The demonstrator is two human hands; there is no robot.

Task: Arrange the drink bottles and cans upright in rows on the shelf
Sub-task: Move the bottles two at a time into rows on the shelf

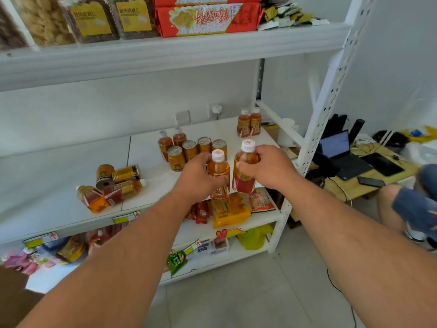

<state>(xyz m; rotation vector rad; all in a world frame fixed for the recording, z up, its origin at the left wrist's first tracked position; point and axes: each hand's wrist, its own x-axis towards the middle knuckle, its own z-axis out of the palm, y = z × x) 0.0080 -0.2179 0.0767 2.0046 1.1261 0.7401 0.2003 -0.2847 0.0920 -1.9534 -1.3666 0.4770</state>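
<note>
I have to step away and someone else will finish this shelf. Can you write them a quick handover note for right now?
Left hand grips one bottle; right hand grips another bottle; both upright at the shelf front.
Done: four cans upright in a cluster, two bottles behind them, two at the back right.
Left: place the two held bottles; stand up the tipped cans and lying bottles on the left.

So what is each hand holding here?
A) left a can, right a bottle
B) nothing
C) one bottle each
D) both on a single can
C: the left hand grips one white-capped bottle and the right hand grips another bottle, both upright.
</note>
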